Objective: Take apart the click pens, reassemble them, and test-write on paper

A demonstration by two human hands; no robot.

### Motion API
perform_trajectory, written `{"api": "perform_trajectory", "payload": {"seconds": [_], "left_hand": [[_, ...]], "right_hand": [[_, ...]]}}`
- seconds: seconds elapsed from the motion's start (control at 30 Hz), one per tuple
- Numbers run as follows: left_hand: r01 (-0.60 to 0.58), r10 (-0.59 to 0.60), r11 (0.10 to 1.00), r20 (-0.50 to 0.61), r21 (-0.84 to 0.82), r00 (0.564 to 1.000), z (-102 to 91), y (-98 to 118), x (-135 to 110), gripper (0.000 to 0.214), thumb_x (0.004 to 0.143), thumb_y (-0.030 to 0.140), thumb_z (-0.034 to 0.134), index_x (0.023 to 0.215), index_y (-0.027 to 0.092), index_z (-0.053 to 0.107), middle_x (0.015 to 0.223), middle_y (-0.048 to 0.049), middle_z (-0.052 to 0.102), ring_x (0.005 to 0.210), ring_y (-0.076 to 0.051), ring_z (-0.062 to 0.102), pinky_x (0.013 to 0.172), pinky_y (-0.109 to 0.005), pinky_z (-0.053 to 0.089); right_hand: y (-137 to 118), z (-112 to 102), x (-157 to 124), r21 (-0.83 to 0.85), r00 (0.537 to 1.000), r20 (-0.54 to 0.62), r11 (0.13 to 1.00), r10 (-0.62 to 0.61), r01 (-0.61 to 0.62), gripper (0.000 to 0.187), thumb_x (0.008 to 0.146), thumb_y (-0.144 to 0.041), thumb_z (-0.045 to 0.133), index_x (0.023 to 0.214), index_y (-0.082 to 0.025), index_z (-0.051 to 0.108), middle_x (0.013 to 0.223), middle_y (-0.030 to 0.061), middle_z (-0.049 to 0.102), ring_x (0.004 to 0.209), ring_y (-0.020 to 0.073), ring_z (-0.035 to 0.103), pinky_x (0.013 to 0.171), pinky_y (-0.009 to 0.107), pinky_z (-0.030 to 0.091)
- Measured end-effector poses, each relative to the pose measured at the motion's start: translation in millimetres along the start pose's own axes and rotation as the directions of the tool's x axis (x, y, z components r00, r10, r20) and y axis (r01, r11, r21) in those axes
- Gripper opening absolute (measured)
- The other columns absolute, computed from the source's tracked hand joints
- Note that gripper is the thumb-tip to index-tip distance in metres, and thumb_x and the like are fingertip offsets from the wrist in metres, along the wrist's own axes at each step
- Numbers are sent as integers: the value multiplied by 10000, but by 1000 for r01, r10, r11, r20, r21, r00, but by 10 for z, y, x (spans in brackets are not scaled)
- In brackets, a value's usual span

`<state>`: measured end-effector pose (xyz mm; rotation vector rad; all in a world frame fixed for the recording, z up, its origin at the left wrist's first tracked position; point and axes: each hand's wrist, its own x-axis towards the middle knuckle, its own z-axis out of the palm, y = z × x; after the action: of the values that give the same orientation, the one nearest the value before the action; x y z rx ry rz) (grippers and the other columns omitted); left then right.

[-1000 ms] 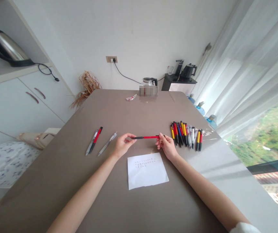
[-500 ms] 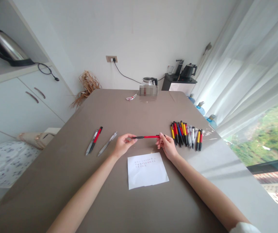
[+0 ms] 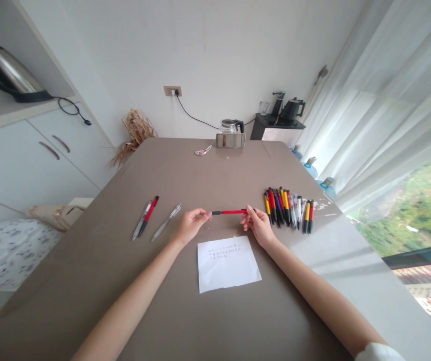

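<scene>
A red and black pen (image 3: 231, 212) is held level above the table, just beyond a sheet of white paper (image 3: 229, 271) with handwriting near its top. My left hand (image 3: 194, 223) pinches the black end between thumb and fingers. At the red end, my right hand (image 3: 257, 223) grips the pen. Left of my left hand lies a clear pen (image 3: 166, 222). Farther left, a red and black pen (image 3: 149, 215) rests beside another clear pen (image 3: 142, 219). To the right of my right hand is a row of several pens (image 3: 283, 205) in yellow, red, blue, white and clear.
At the table's far edge stand a phone-like rectangular object (image 3: 231, 141) and a glass kettle (image 3: 229, 125); a small red-and-white strand (image 3: 202, 151) lies nearby. Blue water bottles (image 3: 310, 168) stand past the right edge. A chair with patterned cloth (image 3: 12, 253) is at left.
My left thumb and fingers have closed further over the pen's black tip, covering more of it. My right hand and the things on the table stay in place.
</scene>
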<state>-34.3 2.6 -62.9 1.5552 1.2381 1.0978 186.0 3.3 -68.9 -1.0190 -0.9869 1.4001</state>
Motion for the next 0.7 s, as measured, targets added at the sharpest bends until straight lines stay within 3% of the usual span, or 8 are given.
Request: {"api": "perform_trajectory", "payload": {"seconds": [0.13, 0.3, 0.5, 0.7], "left_hand": [[32, -32, 999, 7, -19, 999, 12, 52, -8, 282, 697, 392, 541, 887, 186, 578, 870, -38, 624, 730, -149, 571, 581, -245, 433], [-81, 72, 993, -100, -83, 992, 18, 83, -15, 355, 686, 319, 578, 1009, 185, 518, 1013, -78, 565, 953, -176, 519, 674, -245, 445], [-52, 51, 999, -72, -16, 996, 5, 37, -5, 237, 697, 344, 556, 856, 170, 572, 873, -39, 581, 663, -112, 535, 591, -235, 433], [-26, 25, 1000, -61, -15, 998, -5, 45, -12, 225, 695, 373, 555, 787, 168, 567, 732, -4, 572, 558, -85, 488, 518, -207, 387]], "right_hand": [[-8, 10, -1, -4, 1000, -13, 1000, 8, -8, 332, 696, -476, 540, 621, -152, 539, 511, 20, 576, 377, 79, 462, 381, 211, 394], [-8, 12, -5, -3, 1000, -15, 1000, 7, -7, 333, 694, -478, 541, 620, -153, 536, 525, 21, 577, 386, 79, 465, 385, 210, 398], [0, 3, -1, 8, 1000, -9, 1000, -1, 1, 332, 692, -475, 546, 621, -151, 542, 524, 21, 579, 381, 75, 467, 380, 208, 397], [0, -3, -2, 6, 1000, -4, 1000, 1, -1, 319, 702, -466, 539, 619, -157, 547, 518, 15, 581, 376, 77, 466, 384, 216, 396]]}}
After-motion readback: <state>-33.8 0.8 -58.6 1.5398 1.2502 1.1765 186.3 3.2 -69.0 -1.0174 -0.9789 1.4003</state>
